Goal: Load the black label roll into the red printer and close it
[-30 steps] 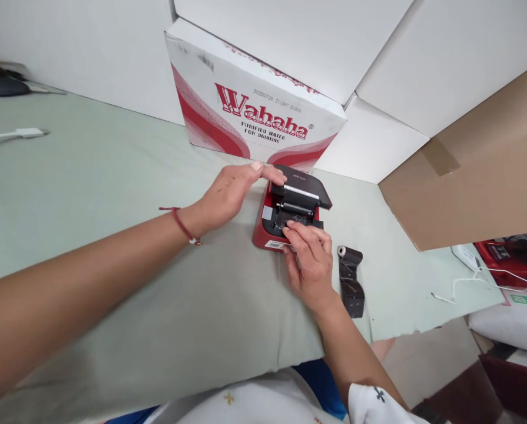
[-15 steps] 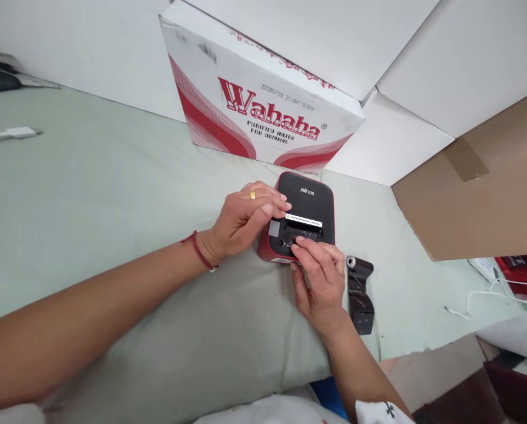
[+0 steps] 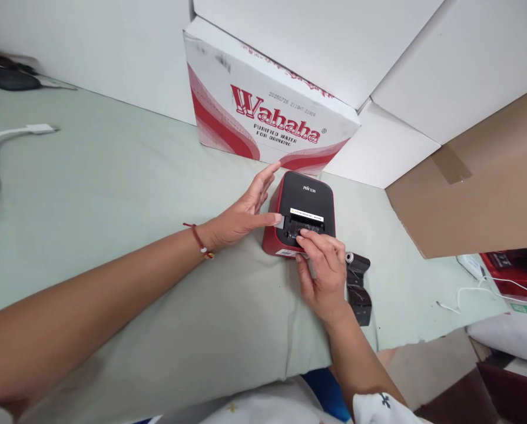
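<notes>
A small label printer (image 3: pixel 308 197) with a black top and red sides stands on the cloth-covered table. My left hand (image 3: pixel 243 215) is at its left side, fingers stretched out and apart. The thumb of that hand rests on the grey button (image 3: pixel 281 222) at the printer's front left. A dark, shiny strip (image 3: pixel 295 228) lies at the slot below the white warning sticker (image 3: pixel 306 215). Over the strip and the printer's front edge, my right hand (image 3: pixel 322 268) is closed, fingertips on the strip and thumb below. Its fingers partly cover the strip.
A black roll with a loose tail (image 3: pixel 359 294) lies right of the printer. Behind stands a Wahaha water carton (image 3: pixel 267 112); a brown cardboard box (image 3: pixel 470 194) is at right. White cables (image 3: pixel 37 128) lie at both sides, and scissors-like dark tools (image 3: pixel 11 73) at far left.
My left hand has drawn back from the printer's top; its fingers have spread and its thumb has come onto the grey button. My right hand stays at the strip. The view has shifted slightly.
</notes>
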### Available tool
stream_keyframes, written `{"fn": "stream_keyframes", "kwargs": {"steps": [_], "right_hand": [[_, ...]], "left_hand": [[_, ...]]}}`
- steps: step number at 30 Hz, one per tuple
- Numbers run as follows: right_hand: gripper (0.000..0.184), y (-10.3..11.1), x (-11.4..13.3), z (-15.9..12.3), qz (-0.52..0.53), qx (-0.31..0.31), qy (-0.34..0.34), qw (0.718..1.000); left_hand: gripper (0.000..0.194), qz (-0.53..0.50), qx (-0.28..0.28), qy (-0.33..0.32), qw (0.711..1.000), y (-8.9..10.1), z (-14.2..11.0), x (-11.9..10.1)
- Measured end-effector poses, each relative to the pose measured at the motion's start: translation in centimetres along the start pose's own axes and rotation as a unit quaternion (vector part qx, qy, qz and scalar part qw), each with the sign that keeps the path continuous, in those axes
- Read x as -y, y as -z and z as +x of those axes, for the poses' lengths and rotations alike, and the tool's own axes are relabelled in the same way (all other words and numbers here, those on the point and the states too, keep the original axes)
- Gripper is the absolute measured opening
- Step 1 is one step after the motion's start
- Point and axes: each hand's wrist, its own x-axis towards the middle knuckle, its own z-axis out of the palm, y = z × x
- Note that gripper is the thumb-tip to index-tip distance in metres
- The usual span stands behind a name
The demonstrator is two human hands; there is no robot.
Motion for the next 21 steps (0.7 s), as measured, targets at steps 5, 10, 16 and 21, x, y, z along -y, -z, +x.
{"fn": "stream_keyframes", "kwargs": {"steps": [5, 10, 16, 21], "right_hand": [[0.06, 0.3, 0.0, 0.1, -0.02, 0.017, 0.005, 1.0], [0.051, 0.6, 0.0, 0.3, -0.051, 0.024, 0.018, 0.998], [0.024, 4.0, -0.9, 3.4, 0.075, 0.117, -0.069, 0.988], [0.028, 4.5, -3.8, 10.0, 0.1, 0.234, -0.209, 0.944]], "left_hand": [[0.116, -0.018, 0.022, 0.009, 1.0, 0.1, -0.1, 0.5], [0.107, -0.006, 0.04, -0.025, 0.999, 0.0, 0.0, 0.8], [0.101, 0.002, 0.017, -0.057, 0.998, -0.1, 0.4, 1.9], [0.097, 0.014, 0.02, -0.042, 0.999, -0.2, 0.7, 2.1]]}}
